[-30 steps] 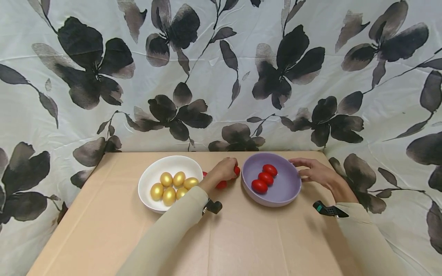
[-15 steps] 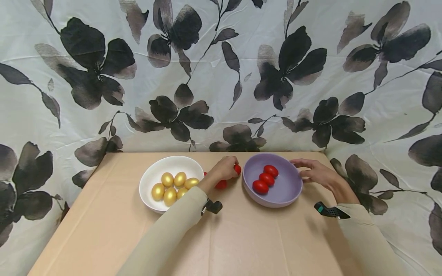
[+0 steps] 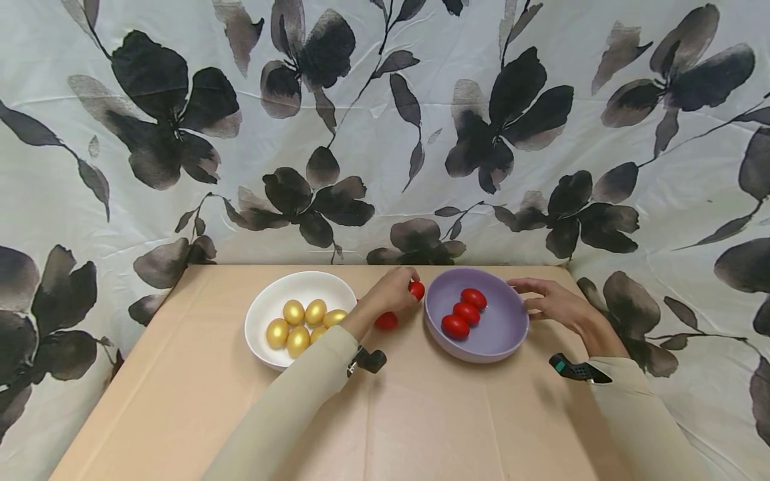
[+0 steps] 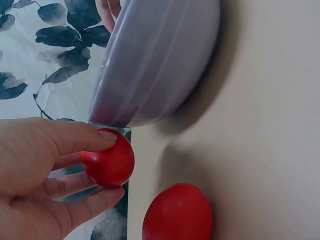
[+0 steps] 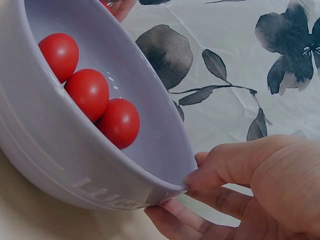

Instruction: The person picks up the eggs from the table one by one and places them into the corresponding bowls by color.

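My left hand [image 3: 390, 294] pinches a red egg [image 3: 416, 290] between thumb and fingers, just left of the purple bowl [image 3: 504, 314]. In the left wrist view that egg [image 4: 112, 162] is off the table, close to the bowl's side. Another red egg [image 3: 386, 321] lies on the table below the left hand, partly covered by it. The bowl stands upright with three red eggs [image 3: 466, 313] in a row inside. My right hand [image 3: 556, 304] holds the bowl's right rim, thumb at the edge and fingertips against the outer wall, as the right wrist view shows.
Left of my left hand stands a white bowl [image 3: 260, 314] with several gold eggs [image 3: 297, 341]; the left forearm passes over its near right side. A floral cloth [image 3: 409, 160] hangs behind the table [image 3: 433, 414]. A sliver of red shows behind the left wrist.
My left hand has lifted slightly and edged right with the red egg in its fingers. The right hand keeps its place on the bowl. The whole head view has shifted a little.
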Tool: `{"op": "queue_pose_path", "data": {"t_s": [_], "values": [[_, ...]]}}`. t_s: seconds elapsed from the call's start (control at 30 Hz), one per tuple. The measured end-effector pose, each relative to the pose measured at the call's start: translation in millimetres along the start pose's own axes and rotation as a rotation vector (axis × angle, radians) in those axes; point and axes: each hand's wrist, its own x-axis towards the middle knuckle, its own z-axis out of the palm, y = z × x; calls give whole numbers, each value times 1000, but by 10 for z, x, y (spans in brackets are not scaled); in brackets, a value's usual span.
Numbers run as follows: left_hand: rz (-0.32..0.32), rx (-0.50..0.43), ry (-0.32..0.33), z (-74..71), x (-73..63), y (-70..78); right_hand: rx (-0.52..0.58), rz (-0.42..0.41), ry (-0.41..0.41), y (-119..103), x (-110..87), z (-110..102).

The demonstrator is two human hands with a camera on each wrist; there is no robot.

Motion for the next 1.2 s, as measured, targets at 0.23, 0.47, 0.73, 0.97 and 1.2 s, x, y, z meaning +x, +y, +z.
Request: {"op": "queue_pose_path", "data": {"t_s": [0.23,0.47,0.73,0.97,1.2], "values": [[63,38,39,-47,-23,0,38,-15,-9,22,11,-18],[71,28,42,-78,-63,23,23,-18,-12,5,-6,-24],[79,12,43,-128,-117,64,14,-10,-7,-3,-15,-8],[86,-19,31,-165,-176,106,10,-9,1,-6,-52,18],[101,-35,24,-187,-236,141,21,-9,0,-3,-84,47]]}}
